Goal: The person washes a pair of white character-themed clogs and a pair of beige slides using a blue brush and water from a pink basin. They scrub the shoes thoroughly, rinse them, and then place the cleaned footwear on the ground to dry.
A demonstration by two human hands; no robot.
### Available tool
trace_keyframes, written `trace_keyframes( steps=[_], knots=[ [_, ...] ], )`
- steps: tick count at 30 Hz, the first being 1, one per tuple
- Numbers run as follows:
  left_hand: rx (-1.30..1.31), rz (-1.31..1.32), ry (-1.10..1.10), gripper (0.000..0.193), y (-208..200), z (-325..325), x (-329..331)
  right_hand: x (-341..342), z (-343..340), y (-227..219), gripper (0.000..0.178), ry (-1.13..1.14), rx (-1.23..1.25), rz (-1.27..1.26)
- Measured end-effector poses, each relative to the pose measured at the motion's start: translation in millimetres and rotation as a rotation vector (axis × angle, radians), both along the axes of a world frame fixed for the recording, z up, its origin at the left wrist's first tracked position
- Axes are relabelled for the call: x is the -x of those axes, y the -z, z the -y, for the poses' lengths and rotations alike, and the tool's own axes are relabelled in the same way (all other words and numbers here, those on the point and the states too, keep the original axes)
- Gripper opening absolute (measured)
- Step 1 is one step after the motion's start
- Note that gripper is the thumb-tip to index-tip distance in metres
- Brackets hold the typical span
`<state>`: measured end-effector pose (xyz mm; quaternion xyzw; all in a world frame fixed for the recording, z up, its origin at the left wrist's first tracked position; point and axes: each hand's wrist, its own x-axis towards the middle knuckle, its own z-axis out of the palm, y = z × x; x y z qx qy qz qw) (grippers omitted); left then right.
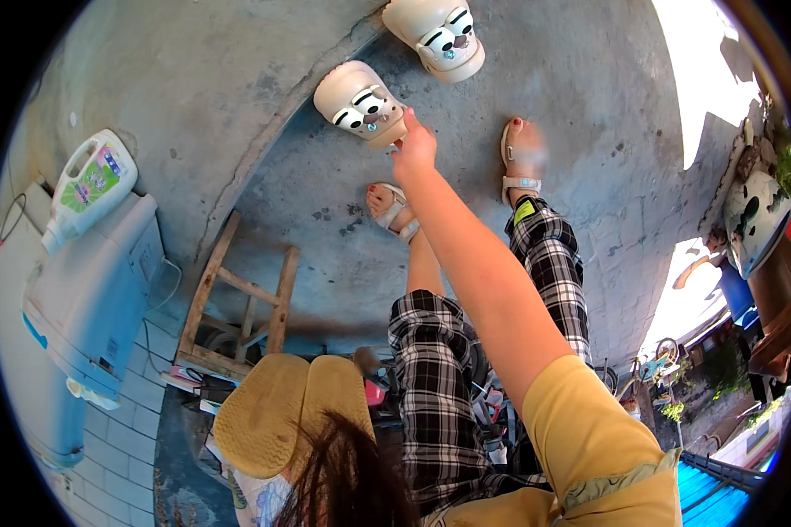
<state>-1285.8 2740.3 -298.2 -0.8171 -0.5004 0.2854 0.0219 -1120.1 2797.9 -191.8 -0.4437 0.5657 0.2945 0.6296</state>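
My right hand [416, 145] reaches forward and closes its fingers on the near end of a beige slipper [350, 90] with a cartoon face. That slipper is by the edge of a low concrete step. Its look-alike, a second beige slipper [431, 37], is farther off to the right of it. My left hand is out of sight. At the lower left, two tan shoe soles [265, 413] face the camera side by side, partly covered by dark hair; what supports them is hidden. My sandalled feet [520, 158] are on the floor just beyond my arm.
A wooden stool frame [282, 294] stands left of my legs. Farther left, a white detergent jug [94, 184] lies on a pale blue appliance [101, 299] with cords. Concrete floor [606, 114] spreads ahead. A spotted white helmet-like object [758, 224] is at the right.
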Motion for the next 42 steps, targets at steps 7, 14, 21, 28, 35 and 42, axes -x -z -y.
trace_keyframes(
  steps=[7,14,21,28,35,42],
  knots=[
    [0.006,0.015,-0.008,0.040,1,-2,5,5,-7,-13,0.032,-0.078,-0.225,0.020],
    [0.018,0.040,-0.010,0.041,6,-6,-1,10,-26,-6,0.045,-0.108,-0.222,0.105],
    [0.064,0.071,-0.056,0.042,-2,-12,-16,0,12,-36,0.073,-0.468,0.016,-0.036],
    [0.132,0.031,-0.218,0.043,-34,-3,5,-38,228,-84,0.039,-0.497,0.287,0.058],
    [0.814,0.822,-1.288,0.048,-406,-45,63,-138,444,-256,0.028,-0.300,0.339,-0.020],
    [1.389,1.401,-1.525,0.049,-590,-48,-9,-294,492,-400,0.027,0.010,0.169,0.241]
  ],
)
